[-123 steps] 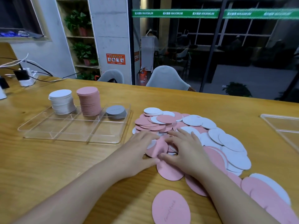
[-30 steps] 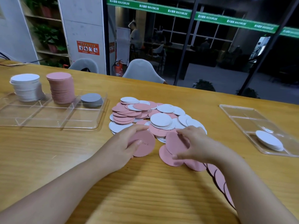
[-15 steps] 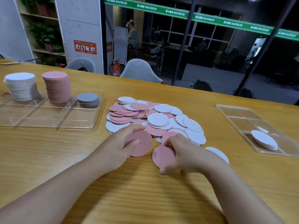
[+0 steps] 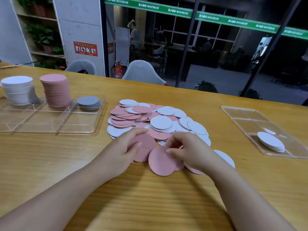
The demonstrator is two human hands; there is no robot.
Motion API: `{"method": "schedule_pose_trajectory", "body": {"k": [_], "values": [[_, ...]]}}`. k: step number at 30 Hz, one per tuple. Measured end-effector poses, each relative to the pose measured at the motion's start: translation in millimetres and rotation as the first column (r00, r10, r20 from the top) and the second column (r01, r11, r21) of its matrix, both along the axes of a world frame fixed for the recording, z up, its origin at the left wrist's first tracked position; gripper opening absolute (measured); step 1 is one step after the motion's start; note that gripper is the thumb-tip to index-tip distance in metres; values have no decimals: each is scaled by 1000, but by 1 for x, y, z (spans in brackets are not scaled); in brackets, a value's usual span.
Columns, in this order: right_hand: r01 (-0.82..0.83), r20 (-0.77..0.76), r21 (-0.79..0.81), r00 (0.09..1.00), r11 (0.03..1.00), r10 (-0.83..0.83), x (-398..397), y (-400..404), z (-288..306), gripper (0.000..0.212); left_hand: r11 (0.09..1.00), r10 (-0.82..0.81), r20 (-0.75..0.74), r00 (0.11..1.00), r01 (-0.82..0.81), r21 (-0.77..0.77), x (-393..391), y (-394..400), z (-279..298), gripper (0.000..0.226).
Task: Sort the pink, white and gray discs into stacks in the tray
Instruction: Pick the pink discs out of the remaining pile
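Observation:
A loose pile of pink and white discs (image 4: 155, 119) lies mid-table. My left hand (image 4: 120, 152) grips a small stack of pink discs (image 4: 145, 148) at the pile's near edge. My right hand (image 4: 188, 150) pinches another pink disc (image 4: 160, 162) right beside it, with more pink discs under the palm. The clear tray (image 4: 50, 120) at the left holds a white stack (image 4: 18, 90), a tall pink stack (image 4: 55, 90) and a low gray stack (image 4: 89, 101) in its far compartments.
A second clear tray (image 4: 246, 119) at the right holds a few white discs (image 4: 270, 141). Bare wooden tabletop (image 4: 150, 205) spreads in front of me. Two chairs stand behind the far table edge, by a glass wall.
Both hands have drawn pink discs toward me out of the pile. The right hand's disc now sits next to the left hand's stack. The view shifted right since the oldest frame.

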State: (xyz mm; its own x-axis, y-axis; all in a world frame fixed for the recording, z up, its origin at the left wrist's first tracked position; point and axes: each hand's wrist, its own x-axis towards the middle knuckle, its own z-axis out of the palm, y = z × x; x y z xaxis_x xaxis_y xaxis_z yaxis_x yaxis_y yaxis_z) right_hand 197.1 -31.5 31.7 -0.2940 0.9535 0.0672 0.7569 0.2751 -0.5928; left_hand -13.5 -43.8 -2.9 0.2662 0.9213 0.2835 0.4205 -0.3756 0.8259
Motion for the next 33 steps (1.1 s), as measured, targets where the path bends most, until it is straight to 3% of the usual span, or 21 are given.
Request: {"method": "schedule_pose_trajectory", "body": {"k": [3,7,9,12,15,24,33], "values": [[15,-172,36,985,999,-9,-11,-3,-5,21,1000,-23,-2,1000,23,-10,0,2,-4,30],[74,-199,75,978,994,-58,-11,1,-9,19,1000,-24,-64,998,25,8,0,4,-9,42],[120,-60,106,992,987,-115,2,6,-5,12,1000,-23,-71,997,24,16,0,4,-9,43],[84,247,54,964,995,-95,18,11,-5,57,999,-28,-61,998,30,20,-1,4,-9,43],[36,322,10,946,999,-37,14,9,-4,76,999,-33,-50,998,34,28,-2,5,-9,43],[-78,315,-202,939,976,140,8,-3,-1,78,999,-24,-19,1000,25,33,-7,7,-10,41],[-53,508,-305,836,951,209,-1,1,17,54,999,-34,12,999,33,26,-5,6,-8,42]]}}
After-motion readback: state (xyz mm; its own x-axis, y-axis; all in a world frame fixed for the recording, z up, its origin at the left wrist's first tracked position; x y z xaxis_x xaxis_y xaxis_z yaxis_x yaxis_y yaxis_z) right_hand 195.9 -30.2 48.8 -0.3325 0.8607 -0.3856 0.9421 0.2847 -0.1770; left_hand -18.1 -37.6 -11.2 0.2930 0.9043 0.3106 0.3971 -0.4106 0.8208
